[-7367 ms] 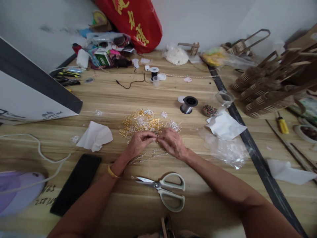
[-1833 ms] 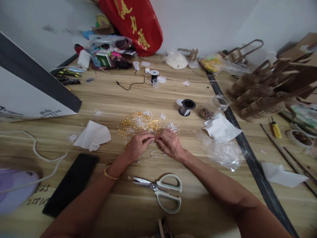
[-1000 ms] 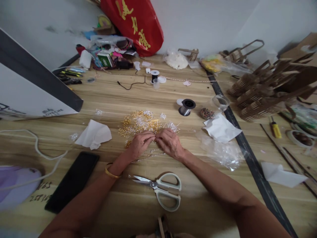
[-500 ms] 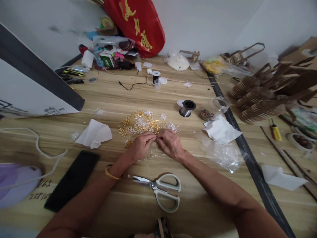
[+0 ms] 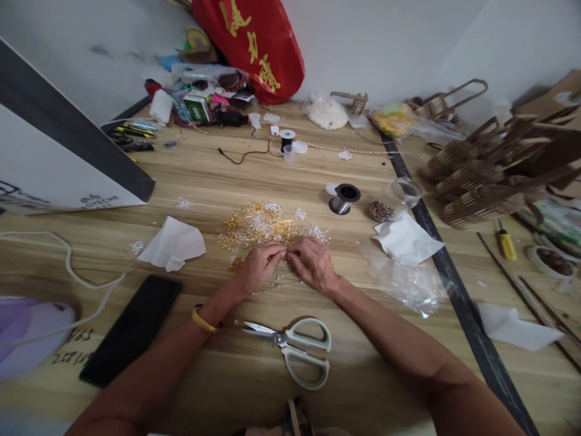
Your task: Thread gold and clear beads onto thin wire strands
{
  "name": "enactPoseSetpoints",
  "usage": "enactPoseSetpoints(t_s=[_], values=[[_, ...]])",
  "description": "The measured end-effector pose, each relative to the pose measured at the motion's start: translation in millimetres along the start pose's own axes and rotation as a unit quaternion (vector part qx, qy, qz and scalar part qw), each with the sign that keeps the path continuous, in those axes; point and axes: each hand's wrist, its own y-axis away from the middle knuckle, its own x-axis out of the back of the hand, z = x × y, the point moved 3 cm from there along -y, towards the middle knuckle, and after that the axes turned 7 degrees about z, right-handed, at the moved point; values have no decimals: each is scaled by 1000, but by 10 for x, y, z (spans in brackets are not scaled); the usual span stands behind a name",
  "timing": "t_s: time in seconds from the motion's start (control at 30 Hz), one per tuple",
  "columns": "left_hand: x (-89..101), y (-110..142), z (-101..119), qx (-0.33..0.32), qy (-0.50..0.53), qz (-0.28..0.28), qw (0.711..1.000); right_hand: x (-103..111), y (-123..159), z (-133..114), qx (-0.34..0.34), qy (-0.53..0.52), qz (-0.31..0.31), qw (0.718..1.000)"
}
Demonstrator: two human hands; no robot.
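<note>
My left hand and my right hand meet fingertip to fingertip just in front of a pile of gold and silver jewellery findings. Both are closed in a pinch. Whatever lies between the fingertips is too small and too covered to name. A thin silver chain lies on the table below and between the hands. Nearer to me rest scissors with pale handles, blades slightly apart and pointing left. Small silver pins lie just beyond my right fingers.
A spool of wire and a tipped clear jar with dark beads stand at the back right. White paper and a black phone lie left. Plastic bags lie right, near wooden baskets.
Both hands stay pinched together at almost the same spot throughout. The camera view has shifted slightly, so the surroundings sit a little differently in the picture. Nothing on the table has clearly moved.
</note>
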Motion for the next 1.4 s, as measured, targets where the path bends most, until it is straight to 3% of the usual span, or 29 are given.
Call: enactPoseSetpoints(t_s=[0.2, 0.4, 0.5, 0.83, 1.4], values=[[8, -3, -39, 37, 43, 9, 998, 5, -8, -11, 0, -2, -5, 1000], [35, -1, -124, 166, 126, 0, 978, 12, -11, -18, -1, -10, -3, 1000], [42, -6, -135, 197, 162, 1, 967, 12, -3, -13, 5, -20, 2, 1000], [37, -22, -143, 233, 240, -18, 942, 15, 2, -14, 19, -50, 23, 998], [58, -2, -185, 215, 214, 10, 953, 14, 6, -7, -35, -73, 29, 996]])
